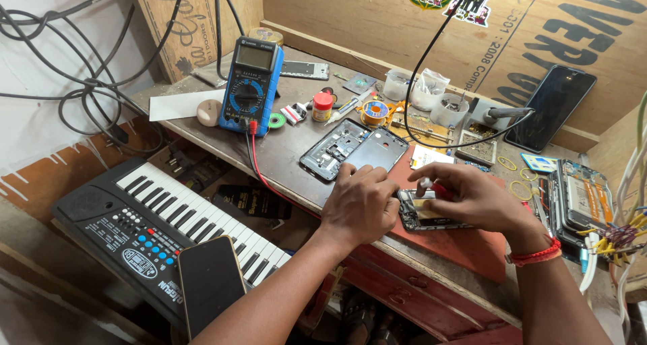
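While both steady it, opened phone (423,213) lies between left hand (360,207) and right hand (475,197).

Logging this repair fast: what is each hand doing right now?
Left hand: closed, steadying the opened phone.
Right hand: closed on a red-handled tool.

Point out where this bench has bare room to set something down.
Bare wood lies between the blue multimeter and the phone frame, toward the front edge. The red mat is bare near the right hand. The back, around the solder spool and cups, is crowded.
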